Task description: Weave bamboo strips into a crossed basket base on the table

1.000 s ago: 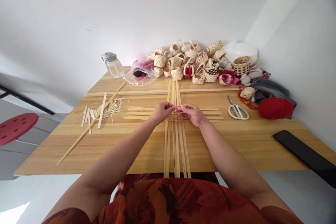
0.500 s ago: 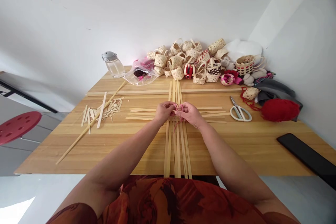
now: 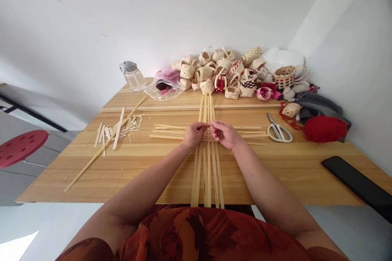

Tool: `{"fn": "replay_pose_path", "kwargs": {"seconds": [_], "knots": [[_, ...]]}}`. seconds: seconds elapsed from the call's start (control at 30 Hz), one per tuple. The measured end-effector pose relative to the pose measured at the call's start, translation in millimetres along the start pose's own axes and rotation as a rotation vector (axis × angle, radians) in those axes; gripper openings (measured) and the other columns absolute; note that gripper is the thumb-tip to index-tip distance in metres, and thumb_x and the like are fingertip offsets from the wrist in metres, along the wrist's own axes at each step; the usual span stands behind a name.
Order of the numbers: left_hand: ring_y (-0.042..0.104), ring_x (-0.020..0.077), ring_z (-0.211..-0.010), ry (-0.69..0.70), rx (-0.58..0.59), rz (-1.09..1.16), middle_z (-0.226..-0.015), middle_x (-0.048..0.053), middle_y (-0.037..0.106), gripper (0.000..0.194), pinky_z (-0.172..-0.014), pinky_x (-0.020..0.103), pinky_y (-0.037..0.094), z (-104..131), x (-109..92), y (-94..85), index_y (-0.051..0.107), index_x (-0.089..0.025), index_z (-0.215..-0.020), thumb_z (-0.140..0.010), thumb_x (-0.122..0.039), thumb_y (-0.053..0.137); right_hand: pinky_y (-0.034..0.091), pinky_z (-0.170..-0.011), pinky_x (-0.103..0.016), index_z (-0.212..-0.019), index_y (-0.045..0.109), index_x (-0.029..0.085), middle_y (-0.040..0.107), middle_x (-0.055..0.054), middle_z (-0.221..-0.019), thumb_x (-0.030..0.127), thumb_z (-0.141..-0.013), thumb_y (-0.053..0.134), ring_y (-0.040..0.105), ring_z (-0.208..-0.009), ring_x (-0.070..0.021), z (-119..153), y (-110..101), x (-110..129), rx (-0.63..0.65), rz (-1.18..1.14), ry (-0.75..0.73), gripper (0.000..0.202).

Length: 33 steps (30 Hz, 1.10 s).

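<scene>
Just above the middle of the table, my left hand [image 3: 193, 134] and my right hand [image 3: 226, 135] are close together, fingertips almost meeting. Both are pinched closed on a thin pink yarn [image 3: 210, 122], of which only a little shows between them. Under the fingers lies a small woven patch [image 3: 208, 135] where pale flat strips cross. Long lengthwise strips [image 3: 207, 179] run from the baskets at the back to the front edge. Crosswise strips [image 3: 167, 132] stick out to both sides, partly covered by my hands.
Small woven baskets [image 3: 206, 85] are heaped at the back, beside a plastic bag [image 3: 165, 85] and a bottle [image 3: 133, 76]. Scissors [image 3: 279, 130], red yarn [image 3: 326, 128] and a black phone [image 3: 352, 175] lie right. Strip scraps [image 3: 131, 126] and a long stick [image 3: 101, 151] lie left.
The pink yarn loops that stood up between my fingers have drawn down to a small bit. My hands have shifted slightly apart, and the dangling pink end no longer shows.
</scene>
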<state>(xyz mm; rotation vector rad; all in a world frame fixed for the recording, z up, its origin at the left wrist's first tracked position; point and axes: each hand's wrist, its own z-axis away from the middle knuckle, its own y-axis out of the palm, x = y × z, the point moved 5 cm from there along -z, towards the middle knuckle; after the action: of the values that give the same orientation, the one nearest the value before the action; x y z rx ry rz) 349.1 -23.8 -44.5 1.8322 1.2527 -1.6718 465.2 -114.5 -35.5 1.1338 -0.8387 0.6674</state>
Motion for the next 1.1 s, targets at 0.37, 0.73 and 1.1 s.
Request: {"fn": "replay_pose_path", "kwargs": {"seconds": [0.37, 0.73, 1.1], "knots": [[0.061, 0.0140, -0.080, 0.225, -0.043, -0.155, -0.092, 0.005, 0.058, 0.003, -0.062, 0.022, 0.055, 18.0, -9.3, 4.8, 0.074, -0.019, -0.080, -0.078, -0.017, 0.072, 0.030, -0.029, -0.011, -0.097, 0.066, 0.017, 0.062, 0.005, -0.061, 0.014, -0.084, 0.066, 0.051, -0.042, -0.0043, 2.4, -14.0, 15.8, -0.106, -0.383, -0.032, 0.014], [0.057, 0.0131, -0.069, 0.105, -0.107, -0.194, -0.077, 0.002, 0.062, 0.007, -0.066, 0.025, 0.048, 46.8, -6.4, -20.7, 0.065, -0.018, -0.073, -0.080, -0.017, 0.067, 0.039, -0.038, -0.013, -0.079, 0.060, 0.018, 0.077, -0.004, -0.086, 0.011, -0.089, 0.058, 0.070, -0.066, -0.0090, -7.4, -41.8, 17.5, -0.349, -0.381, -0.182, 0.013], [0.052, 0.0053, -0.057, -0.553, -0.265, 0.679, -0.073, -0.003, 0.061, 0.028, -0.056, 0.018, 0.047, 81.9, -2.9, -23.7, 0.056, -0.017, -0.073, -0.069, -0.024, 0.083, 0.049, -0.054, -0.020, -0.085, 0.067, 0.020, 0.077, -0.003, -0.093, 0.023, -0.081, 0.072, 0.071, -0.081, -0.0141, 7.7, -30.2, 39.5, -0.166, -0.300, -0.413, 0.007]]}}
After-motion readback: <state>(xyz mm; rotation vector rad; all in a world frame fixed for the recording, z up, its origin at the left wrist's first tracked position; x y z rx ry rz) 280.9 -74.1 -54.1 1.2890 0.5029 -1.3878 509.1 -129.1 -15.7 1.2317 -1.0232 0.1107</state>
